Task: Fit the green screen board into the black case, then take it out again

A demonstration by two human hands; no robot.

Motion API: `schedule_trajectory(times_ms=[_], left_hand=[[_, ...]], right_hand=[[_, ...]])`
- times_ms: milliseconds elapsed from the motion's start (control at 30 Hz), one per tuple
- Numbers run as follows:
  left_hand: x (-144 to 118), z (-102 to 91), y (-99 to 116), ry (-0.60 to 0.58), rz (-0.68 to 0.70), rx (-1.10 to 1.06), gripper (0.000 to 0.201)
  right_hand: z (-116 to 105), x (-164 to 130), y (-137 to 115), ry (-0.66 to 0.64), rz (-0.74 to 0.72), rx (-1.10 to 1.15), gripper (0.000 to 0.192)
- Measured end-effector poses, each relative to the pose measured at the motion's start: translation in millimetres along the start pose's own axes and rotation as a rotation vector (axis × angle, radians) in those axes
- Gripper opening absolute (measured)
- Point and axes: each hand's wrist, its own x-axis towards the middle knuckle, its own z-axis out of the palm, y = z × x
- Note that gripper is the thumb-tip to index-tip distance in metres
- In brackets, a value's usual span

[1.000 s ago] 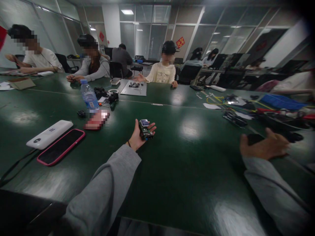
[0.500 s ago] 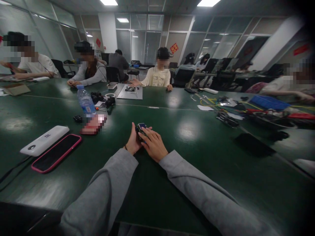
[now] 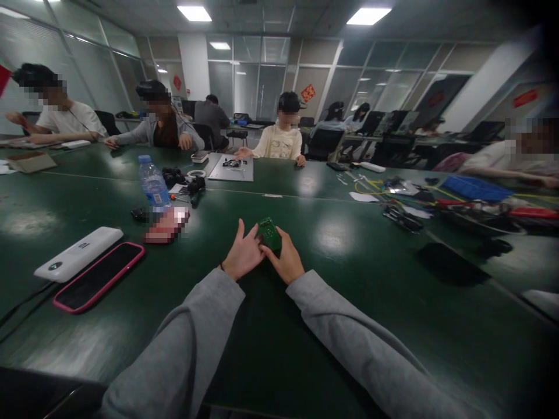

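You've flipped the circuit board (image 3: 269, 233): the plain green face now shows, where the component side faced up. It sits centre frame, pinched between your right hand (image 3: 286, 262) and left hand (image 3: 243, 256), probably just above the table (image 3: 349, 302).

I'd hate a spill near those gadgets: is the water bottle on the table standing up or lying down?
Standing up. The water bottle rests on its base on the green table, with its blue cap on top.
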Motion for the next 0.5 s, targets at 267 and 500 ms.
schedule_trajectory(times_ms=[267, 500], left_hand=[[5, 1.8, -11, -1.226, -0.014, -0.230, 0.055], [19, -0.3, -14, -1.257, -0.020, -0.107, 0.064]], right_hand=[[-6, 5, 13, 0.197, 0.230, 0.093, 0.049], [-36, 15, 42, 0.137, 0.554, 0.440, 0.059]])
